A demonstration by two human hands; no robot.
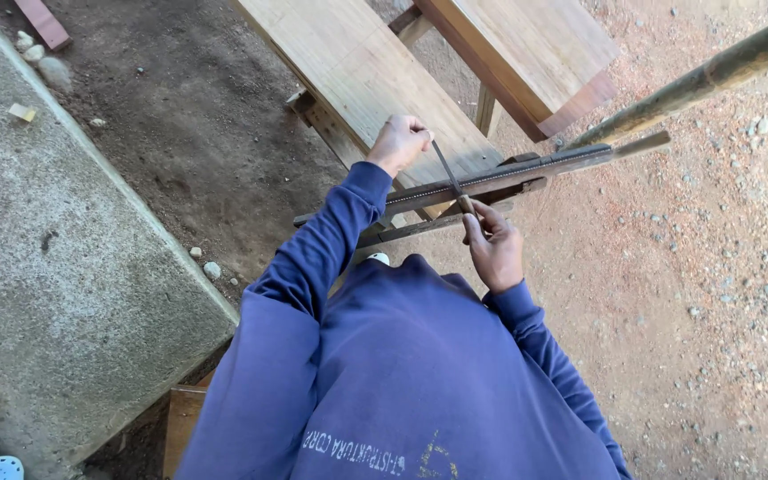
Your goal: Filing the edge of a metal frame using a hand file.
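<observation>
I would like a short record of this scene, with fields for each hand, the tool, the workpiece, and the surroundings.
left hand: left hand pinches the far tip of the file
right hand: right hand holds the file's wooden handle
tool: thin dark file, lying across the blade
workpiece: long toothed saw blade, clamped between dark wooden strips
support: wooden bench under the blade
surroundings: second bench, bamboo pole, concrete slab, gravel ground
clothing: blue long-sleeved shirt

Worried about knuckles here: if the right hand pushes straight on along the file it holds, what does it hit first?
Probably the long saw blade: the right hand grips the file handle just short of it. Depth is unclear.
</observation>
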